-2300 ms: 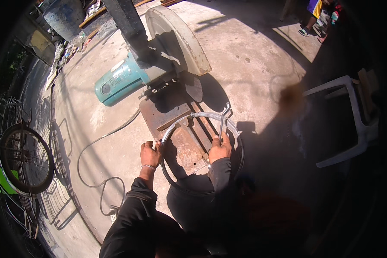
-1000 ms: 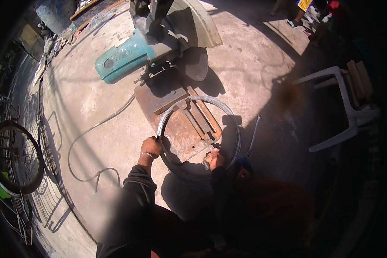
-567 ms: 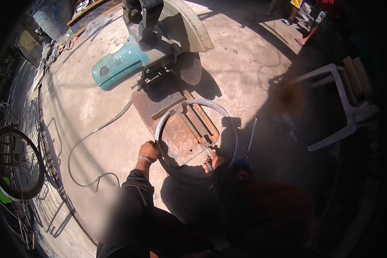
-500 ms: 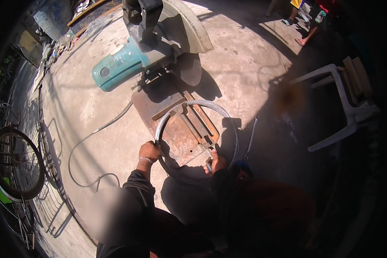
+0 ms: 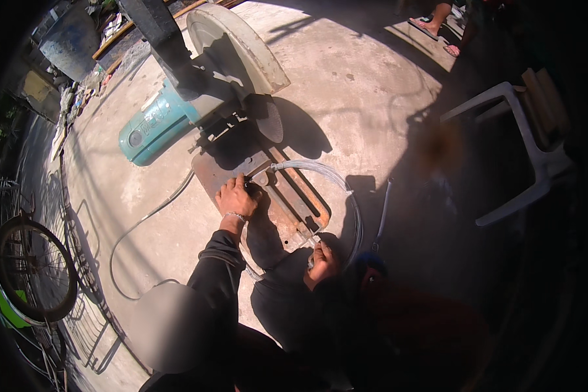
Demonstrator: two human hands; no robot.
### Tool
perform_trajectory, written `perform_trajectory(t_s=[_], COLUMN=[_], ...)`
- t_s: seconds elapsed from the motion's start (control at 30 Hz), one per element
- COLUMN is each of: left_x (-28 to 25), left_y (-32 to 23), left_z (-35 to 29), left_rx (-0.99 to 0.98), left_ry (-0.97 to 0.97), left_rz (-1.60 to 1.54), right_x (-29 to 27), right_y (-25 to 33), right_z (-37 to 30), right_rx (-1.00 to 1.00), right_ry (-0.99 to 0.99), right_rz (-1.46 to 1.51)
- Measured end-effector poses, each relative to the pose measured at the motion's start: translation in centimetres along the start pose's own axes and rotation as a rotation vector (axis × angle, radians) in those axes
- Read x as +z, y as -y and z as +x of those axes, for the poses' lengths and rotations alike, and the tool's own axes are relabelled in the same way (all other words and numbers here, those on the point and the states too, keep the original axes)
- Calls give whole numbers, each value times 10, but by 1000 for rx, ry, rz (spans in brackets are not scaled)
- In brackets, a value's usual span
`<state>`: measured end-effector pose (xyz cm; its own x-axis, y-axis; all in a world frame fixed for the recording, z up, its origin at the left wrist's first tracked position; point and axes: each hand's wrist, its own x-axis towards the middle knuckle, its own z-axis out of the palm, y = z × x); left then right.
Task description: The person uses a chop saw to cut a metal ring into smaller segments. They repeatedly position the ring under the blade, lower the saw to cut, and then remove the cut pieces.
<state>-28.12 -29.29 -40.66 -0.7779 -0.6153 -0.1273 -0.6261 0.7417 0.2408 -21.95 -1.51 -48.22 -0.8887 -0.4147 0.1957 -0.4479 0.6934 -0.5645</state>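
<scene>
Head view: wire coil (image 5: 333, 175) already hangs over the saw base (image 5: 209, 173) past its right edge, no cut visible yet, right hand (image 5: 325, 266) gripping the vise handle (image 5: 310, 262) by the near edge, can't tell left hand (image 5: 236, 198)'s grip.

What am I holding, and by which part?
Your right hand holds the vise by its crank handle, at the near end. Your left hand is at the coil's left side; whether it grips anything cannot be told.

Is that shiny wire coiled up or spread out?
Coiled up: the wire curves round in closely bundled strands, partly over the rusty metal base.
</scene>
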Motion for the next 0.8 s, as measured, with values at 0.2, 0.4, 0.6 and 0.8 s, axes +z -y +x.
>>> perform_trajectory(t_s=[0.2, 0.4, 0.6, 0.8], left_x=[8, 15, 13, -16], left_y=[-4, -9, -2, -1], left_z=[2, 6, 9, -35], left_rx=[-14, 3, -5, -179], left_ry=[-97, -149, -54, -188], left_rz=[-29, -49, -74, -225], right_x=[-37, -52, -38, -132], right_y=[6, -21, -62, -8], right_z=[25, 44, 50, 131], right_rx=[154, 233, 268, 244], right_ry=[175, 376, 665, 227], right_rz=[240, 438, 640, 303])
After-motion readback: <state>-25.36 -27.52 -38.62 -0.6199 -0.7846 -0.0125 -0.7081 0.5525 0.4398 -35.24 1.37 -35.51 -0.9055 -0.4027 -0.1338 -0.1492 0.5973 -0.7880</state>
